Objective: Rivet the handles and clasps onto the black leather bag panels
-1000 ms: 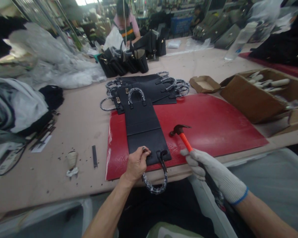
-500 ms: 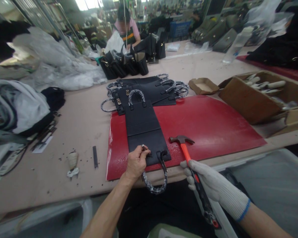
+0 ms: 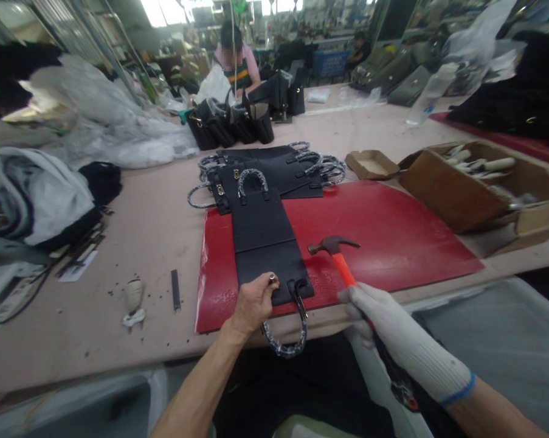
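My left hand [image 3: 255,302] is bare and closed round a short metal punch [image 3: 272,278], whose round steel top shows above the fingers. It rests on the lower end of a black bag panel [image 3: 265,231], beside a handle tab. A plastic-wrapped handle [image 3: 286,350] hangs from that end over the table edge; another wrapped handle [image 3: 252,176] curves at the far end. My right hand [image 3: 374,310], in a white knit glove, grips a claw hammer [image 3: 344,271] by its orange and black handle. The hammer's head is held to the right of the panel. The punch's lower tip is hidden.
Beneath the panel lies a red board [image 3: 369,225]. Beyond it are stacked black panels [image 3: 292,170] with wrapped handles. Cardboard boxes [image 3: 456,188] stand right, a cone of thread [image 3: 134,296] and a dark strip [image 3: 176,290] left. A co-worker [image 3: 238,61] sits across the table.
The punch in my left hand has tipped more upright, its top now facing me. My right hand has moved slightly right, and the hammer's head is a little higher. The view has tilted slightly.
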`<act>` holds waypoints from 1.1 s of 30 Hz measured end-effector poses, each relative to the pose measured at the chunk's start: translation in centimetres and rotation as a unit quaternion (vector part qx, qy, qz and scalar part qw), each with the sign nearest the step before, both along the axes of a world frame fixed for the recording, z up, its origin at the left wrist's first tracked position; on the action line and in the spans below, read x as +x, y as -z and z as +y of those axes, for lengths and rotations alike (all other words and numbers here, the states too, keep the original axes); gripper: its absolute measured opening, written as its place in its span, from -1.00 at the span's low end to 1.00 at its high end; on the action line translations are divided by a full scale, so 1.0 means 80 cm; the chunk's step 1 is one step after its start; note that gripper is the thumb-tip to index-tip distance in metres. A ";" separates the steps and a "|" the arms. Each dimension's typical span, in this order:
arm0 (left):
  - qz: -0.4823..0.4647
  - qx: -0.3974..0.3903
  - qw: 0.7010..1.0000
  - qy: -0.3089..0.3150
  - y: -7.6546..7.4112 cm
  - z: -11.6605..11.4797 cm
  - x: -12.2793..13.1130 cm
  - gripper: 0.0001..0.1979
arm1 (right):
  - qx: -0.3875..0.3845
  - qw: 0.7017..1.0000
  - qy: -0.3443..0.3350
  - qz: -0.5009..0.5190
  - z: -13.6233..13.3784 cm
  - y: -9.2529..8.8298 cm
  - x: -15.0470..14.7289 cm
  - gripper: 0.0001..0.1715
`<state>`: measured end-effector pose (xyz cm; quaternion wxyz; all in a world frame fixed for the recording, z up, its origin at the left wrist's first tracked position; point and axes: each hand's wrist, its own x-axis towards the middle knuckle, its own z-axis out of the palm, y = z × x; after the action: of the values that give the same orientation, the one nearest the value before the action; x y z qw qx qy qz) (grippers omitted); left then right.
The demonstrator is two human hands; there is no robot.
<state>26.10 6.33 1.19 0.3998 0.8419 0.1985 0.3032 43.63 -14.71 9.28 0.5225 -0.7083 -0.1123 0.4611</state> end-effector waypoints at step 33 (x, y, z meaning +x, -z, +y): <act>0.010 -0.021 0.992 -0.127 -0.019 -0.028 0.024 -0.85 | -0.145 0.631 -0.315 -0.694 0.013 -0.078 -0.020 -0.86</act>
<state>27.98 4.08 2.70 0.3734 0.8045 0.3142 0.3386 42.05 -13.66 15.54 0.0040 -0.8072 -0.5900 -0.0200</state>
